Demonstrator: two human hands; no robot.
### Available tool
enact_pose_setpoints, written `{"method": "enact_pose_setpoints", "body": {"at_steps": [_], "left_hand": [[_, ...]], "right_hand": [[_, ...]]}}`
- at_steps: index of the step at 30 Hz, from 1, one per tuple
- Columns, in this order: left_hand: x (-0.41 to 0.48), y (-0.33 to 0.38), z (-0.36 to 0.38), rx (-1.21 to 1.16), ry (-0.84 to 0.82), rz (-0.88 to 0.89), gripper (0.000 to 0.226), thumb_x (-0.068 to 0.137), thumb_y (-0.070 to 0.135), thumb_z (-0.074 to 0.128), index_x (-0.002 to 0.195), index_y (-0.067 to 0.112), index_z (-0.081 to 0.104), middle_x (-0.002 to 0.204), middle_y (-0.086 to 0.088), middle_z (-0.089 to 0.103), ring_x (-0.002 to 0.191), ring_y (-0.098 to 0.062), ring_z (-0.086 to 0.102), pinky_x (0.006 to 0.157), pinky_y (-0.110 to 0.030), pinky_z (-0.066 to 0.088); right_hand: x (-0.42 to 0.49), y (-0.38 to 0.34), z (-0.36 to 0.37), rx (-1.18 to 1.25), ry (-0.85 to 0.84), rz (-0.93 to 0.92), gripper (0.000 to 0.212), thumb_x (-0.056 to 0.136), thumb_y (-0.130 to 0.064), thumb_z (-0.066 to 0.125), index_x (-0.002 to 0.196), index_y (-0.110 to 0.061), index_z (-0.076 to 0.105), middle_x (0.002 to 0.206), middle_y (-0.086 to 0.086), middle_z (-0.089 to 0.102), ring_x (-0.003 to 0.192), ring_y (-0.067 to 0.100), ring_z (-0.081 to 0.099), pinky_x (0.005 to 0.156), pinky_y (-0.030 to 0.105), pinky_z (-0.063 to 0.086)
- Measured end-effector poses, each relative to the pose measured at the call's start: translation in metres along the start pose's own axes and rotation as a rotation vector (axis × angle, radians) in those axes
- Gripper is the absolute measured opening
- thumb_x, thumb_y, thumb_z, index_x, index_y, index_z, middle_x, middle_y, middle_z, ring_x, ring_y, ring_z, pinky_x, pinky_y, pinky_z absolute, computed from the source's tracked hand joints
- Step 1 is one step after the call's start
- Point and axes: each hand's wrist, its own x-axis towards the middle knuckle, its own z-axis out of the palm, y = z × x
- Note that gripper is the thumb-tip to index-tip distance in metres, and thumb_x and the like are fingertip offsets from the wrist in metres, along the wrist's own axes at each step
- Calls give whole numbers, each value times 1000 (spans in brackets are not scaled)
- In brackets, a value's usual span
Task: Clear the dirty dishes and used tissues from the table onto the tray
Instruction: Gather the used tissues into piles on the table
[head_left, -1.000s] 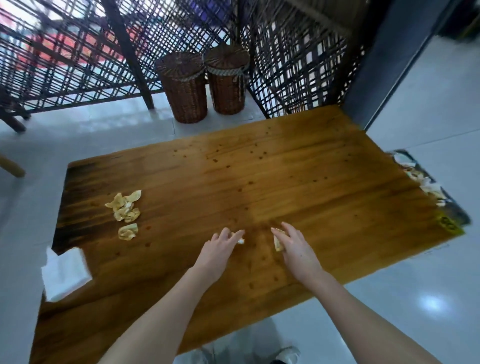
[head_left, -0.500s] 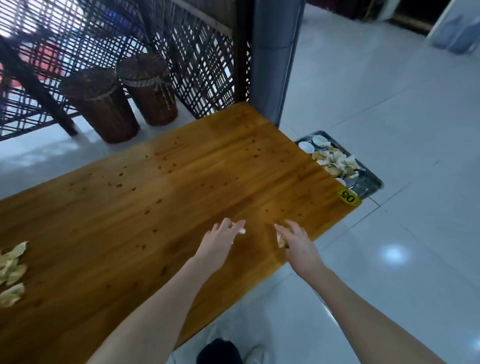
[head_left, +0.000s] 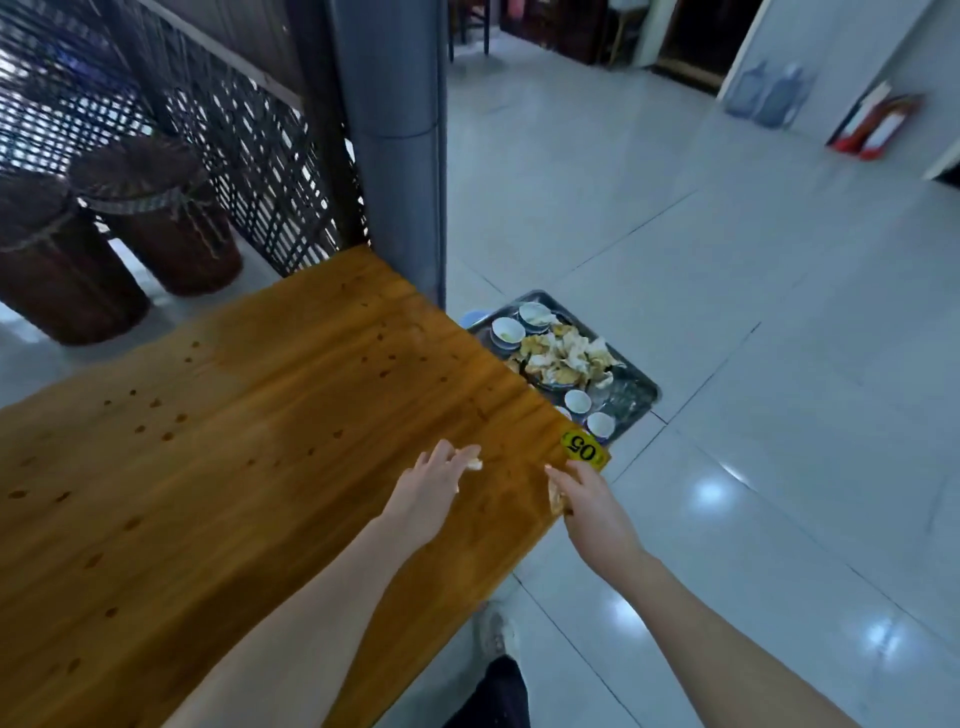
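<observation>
View swung right since a second ago: loose tissues on the desk dropped out of frame to the left of both hands, and the tray (head_left: 638, 402) came fully into view. Both hands travelled with it, from mid-desk to the desk's (head_left: 260, 441) end corner.

Left hand (head_left: 431, 488) pinched a small white tissue scrap (head_left: 474, 464) at its fingertips, other fingers mostly straight. Right hand (head_left: 587, 504) gripped a crumpled yellowish tissue (head_left: 557, 498) against its palm side. How tightly, I couldn't tell.

Key relation: tray sat ahead and to the right of both hands, past the short end of the desk and well below desk level, down near the floor. What it rested on was hidden. Its long axis ran along the desk's end edge, far-left to near-right as seen from the hands.

Right hand was the nearer one, at the desk edge just beside the yellow 05 tag (head_left: 584, 451). Left hand was further in, over the desk surface.

Tray already carried a tissue pile (head_left: 561, 358) in the middle, small white cups (head_left: 577, 401) at its near end and bowls (head_left: 508, 330) at its far end.

My read: drop-off step, both loads ready. The move needs a reach forward-right and down. Right hand has the clear line; left has to cross the corner. Light scraps could drift and miss.
</observation>
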Motion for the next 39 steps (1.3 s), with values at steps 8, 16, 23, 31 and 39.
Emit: {"method": "enact_pose_setpoints", "body": {"at_steps": [8,16,23,31,39], "left_hand": [[130,40,-2,-39,19,-27,77,89,-7,55,149,31,25,133,-1,42,107,-17,50,86,-28,49],[210,58,-3,18,-26,27,74,89,-5,58,146,29,28,128,0,43,100,-17,50,81,-27,51],[261,63,6,60,-79,-50,78,85,-5,60,147,28,25,129,-1,40,102,-18,51,77,-26,50],[346,83,29,67,-123,-265,71,89,1,59,147,25,27,131,-4,42,105,-21,55,81,-28,52],[433,101,55,41,-122,-327,77,81,-5,60,146,22,30,125,-4,46,94,-23,57,68,-28,47]], "right_hand": [[96,86,-65,-28,12,75,60,89,2,49,142,-24,40,144,5,33,129,23,37,95,33,42],[161,140,-85,29,-31,139,67,86,4,52,145,-23,37,143,4,35,130,22,37,97,34,44],[230,169,-88,98,-72,88,62,84,6,48,141,-18,43,137,6,40,124,23,42,95,35,44],[336,235,-97,87,-238,6,65,79,5,57,138,-20,45,134,2,40,120,23,45,89,34,48],[416,281,-99,85,-302,-65,60,82,1,55,138,-17,42,127,3,43,110,22,50,84,28,44]]}}
